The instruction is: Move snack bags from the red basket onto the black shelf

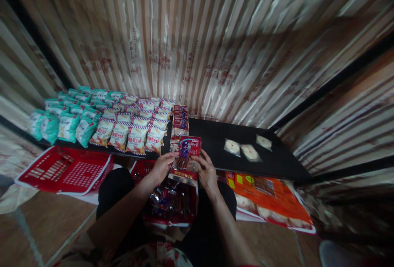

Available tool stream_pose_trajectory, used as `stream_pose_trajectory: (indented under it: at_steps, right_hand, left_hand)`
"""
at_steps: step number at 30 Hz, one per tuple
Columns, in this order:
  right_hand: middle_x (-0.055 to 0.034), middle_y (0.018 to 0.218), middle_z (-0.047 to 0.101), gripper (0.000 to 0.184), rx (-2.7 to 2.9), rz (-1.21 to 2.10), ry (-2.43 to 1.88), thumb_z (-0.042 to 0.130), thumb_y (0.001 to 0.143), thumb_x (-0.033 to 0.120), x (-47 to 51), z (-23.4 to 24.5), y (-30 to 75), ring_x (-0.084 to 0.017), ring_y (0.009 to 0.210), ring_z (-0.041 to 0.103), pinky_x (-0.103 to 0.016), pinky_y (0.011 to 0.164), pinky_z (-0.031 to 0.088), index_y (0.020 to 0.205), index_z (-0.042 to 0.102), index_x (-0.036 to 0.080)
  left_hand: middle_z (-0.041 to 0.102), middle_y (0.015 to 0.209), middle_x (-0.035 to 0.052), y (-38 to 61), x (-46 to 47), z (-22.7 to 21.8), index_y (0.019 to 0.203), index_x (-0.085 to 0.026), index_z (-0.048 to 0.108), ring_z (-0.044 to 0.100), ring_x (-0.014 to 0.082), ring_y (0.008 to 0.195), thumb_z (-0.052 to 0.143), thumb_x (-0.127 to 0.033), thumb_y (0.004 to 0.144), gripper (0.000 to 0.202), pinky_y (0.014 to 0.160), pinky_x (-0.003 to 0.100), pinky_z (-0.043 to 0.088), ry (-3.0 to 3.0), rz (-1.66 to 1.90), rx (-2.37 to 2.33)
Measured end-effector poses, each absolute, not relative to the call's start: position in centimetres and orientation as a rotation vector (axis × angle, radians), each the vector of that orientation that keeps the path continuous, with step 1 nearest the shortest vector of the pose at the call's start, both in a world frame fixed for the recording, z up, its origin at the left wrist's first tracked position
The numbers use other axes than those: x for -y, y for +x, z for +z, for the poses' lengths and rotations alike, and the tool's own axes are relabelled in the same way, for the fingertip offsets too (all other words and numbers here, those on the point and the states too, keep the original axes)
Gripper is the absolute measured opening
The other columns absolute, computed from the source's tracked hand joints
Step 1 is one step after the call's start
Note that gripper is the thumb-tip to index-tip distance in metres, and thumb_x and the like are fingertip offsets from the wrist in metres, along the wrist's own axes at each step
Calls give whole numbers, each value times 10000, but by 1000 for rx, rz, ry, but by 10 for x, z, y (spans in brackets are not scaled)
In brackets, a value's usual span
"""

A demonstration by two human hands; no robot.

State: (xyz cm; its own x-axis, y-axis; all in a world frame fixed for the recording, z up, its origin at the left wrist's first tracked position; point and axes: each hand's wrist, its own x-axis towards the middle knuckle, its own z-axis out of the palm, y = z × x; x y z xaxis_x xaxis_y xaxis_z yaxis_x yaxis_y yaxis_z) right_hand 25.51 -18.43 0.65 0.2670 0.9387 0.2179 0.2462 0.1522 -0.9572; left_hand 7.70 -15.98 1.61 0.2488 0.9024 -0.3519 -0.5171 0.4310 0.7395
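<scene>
Both hands hold a small red snack packet (188, 152) upright at the front edge of a black shelf (277, 160). My left hand (162, 166) grips its left side, fingers closed. My right hand (207, 170) grips its right side. Behind the packet a row of like red packets (180, 122) runs back across the shelf. Below my hands, an open red bag of wrapped packets (170, 203) rests on my lap.
Rows of red-and-white snack bags (135, 129) and teal bags (66, 117) fill the shelf's left. Three clear-wrapped round cakes (249, 150) lie at the right. A red basket (66, 170) sits at lower left, an orange bag (271, 197) at lower right. Striped curtain behind.
</scene>
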Motion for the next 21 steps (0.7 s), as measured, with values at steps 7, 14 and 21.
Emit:
stream_pose_trajectory:
  at_steps: [7, 14, 21]
  right_hand:
    - [-71, 1272, 538, 294, 1320, 723, -1356, 590, 777, 398, 177, 15, 252, -228, 1202, 493, -399, 1022, 391, 1018, 700, 270]
    - [-46, 1310, 543, 458, 1285, 769, -1305, 601, 784, 392, 164, 21, 241, -217, 1242, 456, -440, 1080, 315, 1226, 568, 278]
    - [-74, 1326, 530, 666, 1144, 908, -1268, 615, 770, 426, 151, 16, 233, -217, 1199, 508, -432, 1048, 367, 1372, 388, 256]
  left_hand:
    - [698, 835, 46, 88, 157, 12, 995, -176, 646, 642, 172, 700, 758, -351, 627, 422, 638, 300, 499, 582, 910, -956]
    - [681, 849, 3, 103, 149, 10, 958, -219, 623, 643, 145, 731, 761, -425, 629, 411, 704, 287, 495, 581, 883, -931]
    - [671, 871, 32, 111, 136, 1, 948, -175, 633, 618, 134, 713, 783, -425, 600, 454, 671, 254, 465, 646, 978, -843]
